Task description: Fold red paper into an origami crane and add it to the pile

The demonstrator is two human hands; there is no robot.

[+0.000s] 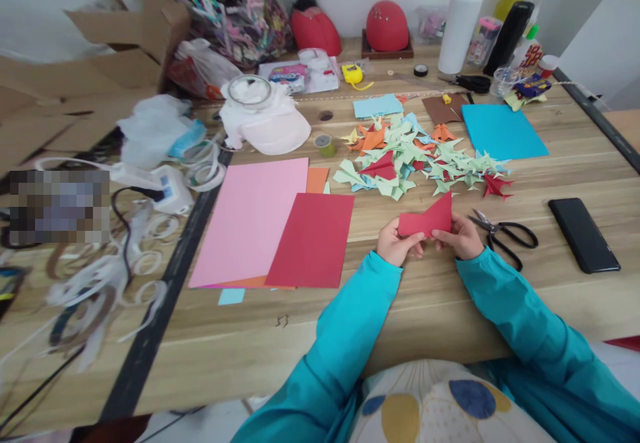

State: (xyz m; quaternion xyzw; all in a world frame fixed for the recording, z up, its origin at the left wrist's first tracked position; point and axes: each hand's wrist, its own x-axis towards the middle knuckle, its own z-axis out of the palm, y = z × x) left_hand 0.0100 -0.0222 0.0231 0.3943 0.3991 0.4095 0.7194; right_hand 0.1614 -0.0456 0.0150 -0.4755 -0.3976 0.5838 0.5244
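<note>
A folded piece of red paper is held up between my two hands, just above the table. My left hand pinches its lower left side, thumb in front. On its lower right, my right hand grips it the same way, and the paper's right part rises to a point. Behind it lies a pile of folded paper shapes, mostly pale green, with orange, red and blue ones among them. Scissors with black handles rest close to my right hand. Left of my hands is a flat red sheet.
Under the red sheet lies a larger pink sheet. A black phone is at the right, and a blue sheet lies behind the pile. Tangled white strips and a cardboard box occupy the left side.
</note>
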